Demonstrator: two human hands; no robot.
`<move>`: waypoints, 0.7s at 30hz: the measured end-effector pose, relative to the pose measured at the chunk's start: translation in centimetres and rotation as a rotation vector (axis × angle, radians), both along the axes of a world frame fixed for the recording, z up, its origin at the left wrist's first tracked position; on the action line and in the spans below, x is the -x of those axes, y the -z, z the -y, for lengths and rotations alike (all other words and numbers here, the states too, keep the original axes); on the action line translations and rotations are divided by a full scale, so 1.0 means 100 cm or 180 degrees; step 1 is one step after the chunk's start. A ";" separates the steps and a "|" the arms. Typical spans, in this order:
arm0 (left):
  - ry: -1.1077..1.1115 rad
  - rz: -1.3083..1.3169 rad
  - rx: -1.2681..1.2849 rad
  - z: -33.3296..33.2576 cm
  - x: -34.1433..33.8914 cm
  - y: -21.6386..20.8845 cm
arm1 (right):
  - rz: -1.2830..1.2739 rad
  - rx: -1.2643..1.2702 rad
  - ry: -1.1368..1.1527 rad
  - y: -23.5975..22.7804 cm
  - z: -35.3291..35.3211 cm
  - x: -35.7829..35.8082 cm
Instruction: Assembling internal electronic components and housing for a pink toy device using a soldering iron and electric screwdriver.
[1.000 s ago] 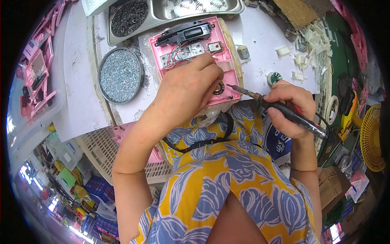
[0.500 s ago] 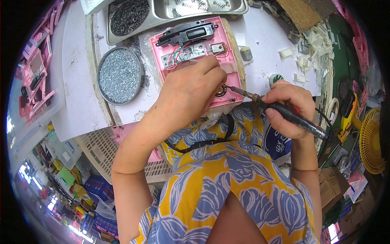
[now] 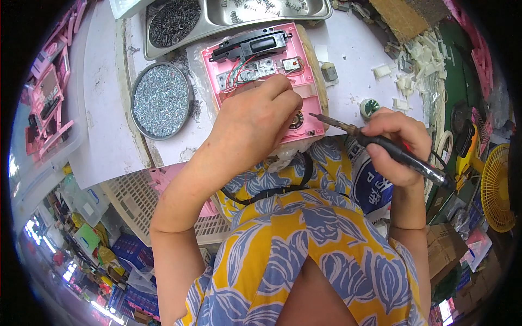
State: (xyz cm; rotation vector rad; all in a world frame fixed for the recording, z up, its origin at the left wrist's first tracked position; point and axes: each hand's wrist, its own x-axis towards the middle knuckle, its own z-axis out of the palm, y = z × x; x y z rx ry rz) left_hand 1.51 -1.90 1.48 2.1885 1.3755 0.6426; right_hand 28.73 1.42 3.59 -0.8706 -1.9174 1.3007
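My right hand point(image 3: 399, 144) grips the black handle of a soldering iron point(image 3: 389, 149). The iron's tip points left and stands a little apart from a small round speaker point(image 3: 296, 120). That speaker sits in the lower right part of a pink plastic housing point(image 3: 311, 106). Over the housing's lower left, my left hand point(image 3: 261, 111) has its fingers pinched together beside the speaker; whatever they hold is hidden. Red and green wires point(image 3: 234, 76) run near the knuckles. Above them lie a black plastic part point(image 3: 253, 44), grey metal plates point(image 3: 247, 74) and a small white box-shaped part point(image 3: 291, 65).
Left of the housing stands a round dish of small screws point(image 3: 161, 100). A metal tray point(image 3: 217, 24) with springs lies at the back. On the right are a solder spool point(image 3: 370, 106), loose white plastic parts point(image 3: 418, 60) and a yellow fan point(image 3: 497, 187). A plastic basket point(image 3: 136, 204) sits lower left.
My right hand has drawn the soldering iron back to the right, so its tip has come away from the speaker. My left hand stays nearly in place.
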 end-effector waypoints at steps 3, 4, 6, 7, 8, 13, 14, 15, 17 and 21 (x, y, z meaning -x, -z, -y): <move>0.0025 0.0002 0.0003 0.000 0.002 0.000 | -0.0079 -0.0027 0.0017 -0.003 -0.001 -0.008; 0.0035 -0.0007 0.0016 0.000 0.003 0.000 | -0.0193 0.0053 0.0064 -0.002 0.000 -0.009; 0.0079 0.0005 0.0023 0.000 0.004 -0.001 | -0.0179 0.0033 0.0032 -0.002 -0.001 -0.010; 0.0103 0.0011 0.0029 -0.001 0.005 -0.002 | -0.0168 0.0057 0.0011 -0.002 -0.002 -0.010; 0.0134 0.0021 0.0032 -0.001 0.005 -0.002 | -0.0157 0.0082 -0.0007 -0.002 -0.002 -0.009; 0.0318 -0.0112 -0.0037 -0.006 0.007 -0.006 | -0.0058 0.0120 -0.0157 0.001 -0.004 0.001; 0.0361 -0.0194 -0.0053 -0.007 0.007 -0.008 | -0.0040 0.0106 -0.0186 0.001 -0.004 0.002; 0.0401 -0.0275 -0.0068 -0.007 0.007 -0.010 | -0.0034 0.0111 -0.0220 0.002 -0.005 0.003; 0.0462 -0.0421 -0.0113 -0.008 0.006 -0.012 | -0.0026 0.0099 -0.0261 0.004 -0.007 0.004; 0.0570 -0.0681 -0.0254 -0.006 0.003 -0.016 | 0.0003 0.0106 -0.0292 0.003 -0.008 0.005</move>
